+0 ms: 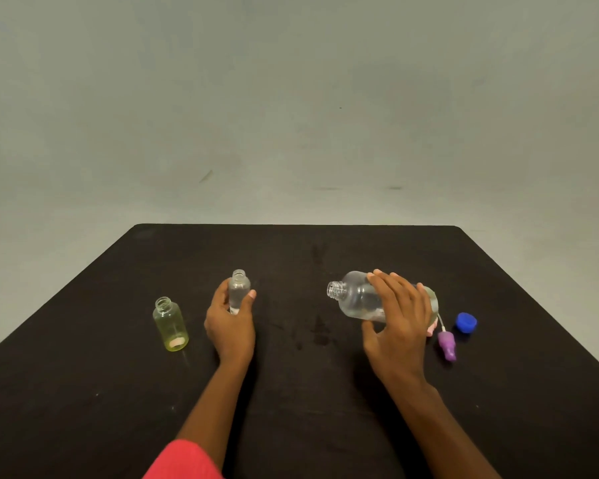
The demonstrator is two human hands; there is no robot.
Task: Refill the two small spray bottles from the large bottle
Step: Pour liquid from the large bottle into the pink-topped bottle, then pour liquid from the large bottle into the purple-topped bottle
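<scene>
A small clear spray bottle (239, 289) stands upright and uncapped on the black table (298, 250), holding clear liquid. My left hand (230, 326) is wrapped around its lower part. To its left stands a small yellow-tinted bottle (170, 323), also uncapped, untouched. My right hand (400, 316) grips the large clear bottle (357, 297), which is tilted with its open neck pointing left, apart from the small bottle. Clear liquid lies in its lower side.
A purple spray head (446, 344) with its thin tube lies right of my right hand. A blue cap (465, 321) sits further right. Something pink (431, 329) peeks out beneath the large bottle. Damp smears (320, 331) mark the table's middle.
</scene>
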